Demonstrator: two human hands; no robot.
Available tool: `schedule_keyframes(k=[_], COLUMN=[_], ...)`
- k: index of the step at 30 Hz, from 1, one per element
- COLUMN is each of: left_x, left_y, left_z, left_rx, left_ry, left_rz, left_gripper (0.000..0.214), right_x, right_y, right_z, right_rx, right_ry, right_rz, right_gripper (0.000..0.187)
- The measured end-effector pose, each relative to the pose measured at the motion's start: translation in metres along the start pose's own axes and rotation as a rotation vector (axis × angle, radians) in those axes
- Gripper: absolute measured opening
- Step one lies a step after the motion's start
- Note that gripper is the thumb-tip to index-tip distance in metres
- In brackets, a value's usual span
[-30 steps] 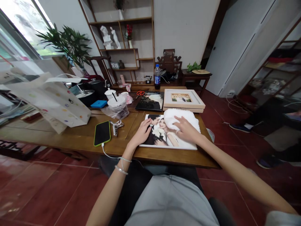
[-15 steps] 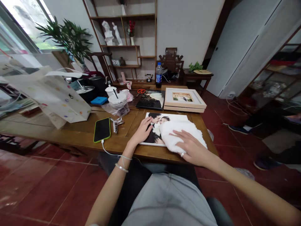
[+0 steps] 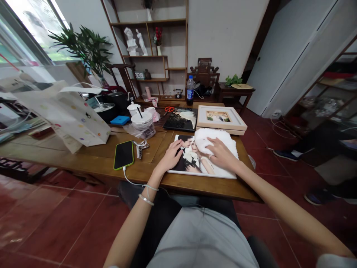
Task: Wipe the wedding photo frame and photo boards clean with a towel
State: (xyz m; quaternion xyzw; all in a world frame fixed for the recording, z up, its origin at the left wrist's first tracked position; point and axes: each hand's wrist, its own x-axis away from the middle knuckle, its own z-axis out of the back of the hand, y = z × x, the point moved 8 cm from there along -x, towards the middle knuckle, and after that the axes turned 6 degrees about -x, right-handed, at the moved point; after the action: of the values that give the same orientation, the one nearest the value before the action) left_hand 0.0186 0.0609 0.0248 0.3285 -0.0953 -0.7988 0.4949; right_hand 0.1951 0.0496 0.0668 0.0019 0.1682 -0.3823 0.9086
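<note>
A photo panel [image 3: 191, 158] showing a couple in wedding clothes lies flat on the wooden table [image 3: 156, 182] in front of me. On its left edge rests my left hand [image 3: 170, 156], open, fingers extended and holding nothing. A fluffy white cloth [image 3: 224, 138] covers the panel's upper right part and reaches past its far edge. My right hand [image 3: 222, 153] presses flat on the cloth with its fingers stretched out. Part of the picture is hidden under the cloth and this hand.
Behind the panel are a dark photo panel [image 3: 181, 119], stacked light frames [image 3: 220, 117] and red-handled scissors [image 3: 169, 109]. A bottle [image 3: 190, 91] stands further back. Left of my hands lie a charging phone [image 3: 124, 154], a bagged cup [image 3: 141, 123] and a paper bag [image 3: 83, 119]. Another person's shoe [image 3: 287, 154] shows at right.
My right hand has pushed the white cloth up and away across the panel, uncovering the lower right of the picture. My left hand stays at the left edge.
</note>
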Motion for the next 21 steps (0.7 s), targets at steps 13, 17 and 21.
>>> schedule_keyframes(k=[13,17,21], left_x=[0.002,0.003,0.003], left_y=[0.000,0.000,-0.001], left_z=[-0.001,-0.002,-0.002], left_rx=[0.039,0.030,0.020], left_ry=[-0.027,-0.033,-0.031], left_rz=[0.018,0.010,-0.002], left_gripper=[0.041,0.041,0.041], right_x=[0.079,0.059,0.020], right_y=[-0.113,-0.084,-0.040], right_z=[0.005,0.007,0.000], right_rx=[-0.138,-0.139,-0.095], right_ry=[-0.172,-0.117,-0.086], right_rz=[0.160,0.137,0.093], right_gripper=[0.025,0.036,0.036])
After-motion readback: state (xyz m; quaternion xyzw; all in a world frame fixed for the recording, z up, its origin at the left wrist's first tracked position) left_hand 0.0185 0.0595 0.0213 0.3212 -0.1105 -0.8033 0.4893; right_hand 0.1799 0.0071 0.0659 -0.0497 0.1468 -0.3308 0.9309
